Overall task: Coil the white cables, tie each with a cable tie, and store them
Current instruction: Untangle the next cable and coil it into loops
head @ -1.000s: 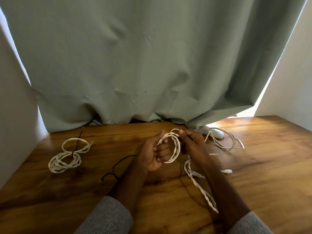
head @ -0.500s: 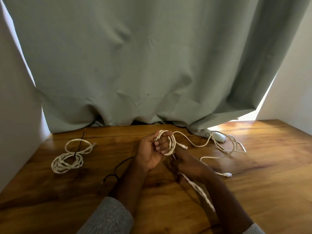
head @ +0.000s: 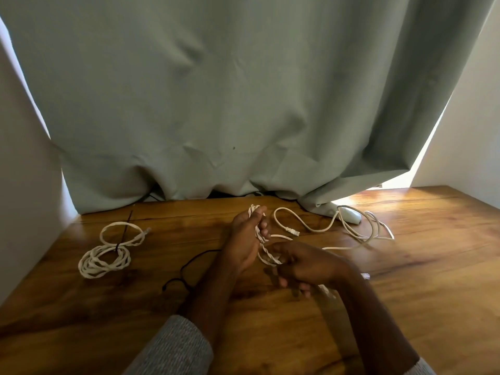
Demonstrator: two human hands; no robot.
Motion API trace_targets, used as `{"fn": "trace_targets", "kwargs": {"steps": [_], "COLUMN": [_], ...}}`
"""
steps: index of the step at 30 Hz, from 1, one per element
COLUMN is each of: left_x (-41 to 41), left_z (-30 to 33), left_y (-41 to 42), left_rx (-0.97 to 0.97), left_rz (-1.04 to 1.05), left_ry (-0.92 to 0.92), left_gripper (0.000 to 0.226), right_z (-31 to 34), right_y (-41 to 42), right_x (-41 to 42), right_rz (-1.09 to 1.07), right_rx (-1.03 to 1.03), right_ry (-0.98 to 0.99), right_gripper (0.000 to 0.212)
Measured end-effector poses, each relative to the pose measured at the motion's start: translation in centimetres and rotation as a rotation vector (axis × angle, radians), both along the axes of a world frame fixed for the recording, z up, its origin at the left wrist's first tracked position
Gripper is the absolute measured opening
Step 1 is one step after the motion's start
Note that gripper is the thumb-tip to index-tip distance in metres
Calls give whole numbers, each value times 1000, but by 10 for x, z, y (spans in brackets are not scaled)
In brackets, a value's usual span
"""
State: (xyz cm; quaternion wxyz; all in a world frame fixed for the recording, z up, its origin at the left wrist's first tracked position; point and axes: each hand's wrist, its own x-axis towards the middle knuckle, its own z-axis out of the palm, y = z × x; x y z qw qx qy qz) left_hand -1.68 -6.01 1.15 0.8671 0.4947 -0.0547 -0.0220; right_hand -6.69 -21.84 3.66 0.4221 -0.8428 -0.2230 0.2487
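Note:
My left hand [head: 244, 238] grips several loops of a white twisted cable [head: 263, 249] upright above the wooden table [head: 405, 280]. My right hand [head: 305, 265] is just below and to the right, fingers curled round the same cable where it leaves the loops; the cable's tail runs under that hand toward me. A coiled white cable [head: 104, 257] bound with a black cable tie lies at the left. A loose white cable [head: 319, 226] with a plug end lies at the back right.
A grey-green curtain [head: 243, 104] hangs along the table's back edge. A thin black cord [head: 186, 266] snakes across the wood beside my left forearm. A white oval device [head: 350, 215] sits under the curtain's hem at the back right. White walls close in on both sides.
My right hand has dropped from the top of the loops to below them, drawing cable down and round. The view has shifted slightly left, and the loose cable at back right now shows.

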Motion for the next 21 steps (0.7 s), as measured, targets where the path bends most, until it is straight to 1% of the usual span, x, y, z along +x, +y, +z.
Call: {"fn": "trace_targets", "kwargs": {"steps": [2, 4, 5, 7, 11, 13, 15, 18, 20, 21], "left_x": [-4, -7, -9, -12, -20, -21, -20, -23, -25, -25], "left_z": [0, -2, -3, -4, -1, -2, -2, 1, 3, 4], "left_y": [-2, -1, -1, -2, -12, -11, -9, -8, -8, -7], "left_rx": [208, 415, 488, 564, 548, 535, 470, 400, 352, 321], "left_rz": [47, 66, 60, 20, -115, -171, -237, -355, -468, -513], "left_ry": [-93, -197, -242, -310, -266, -266, -256, -125, -43, -18], "left_gripper": [14, 16, 15, 15, 19, 26, 33, 48, 60, 63], "right_z": [3, 5, 5, 7, 8, 7, 4, -1, -2, -3], "right_y": [-3, -7, -10, -15, -14, -14, -16, -19, -18, -18], "right_x": [-1, 2, 4, 7, 6, 8, 13, 17, 17, 17], "right_rz": [15, -40, -85, -150, -171, -231, -315, -386, -358, -345], "right_rx": [-26, -30, -19, 51, 221, 282, 317, 396, 460, 485], "right_ry": [-106, -232, -309, -447, -599, -632, -696, -720, -698, -687], "right_gripper": [15, 16, 16, 16, 13, 9, 10, 24, 21, 20]}}
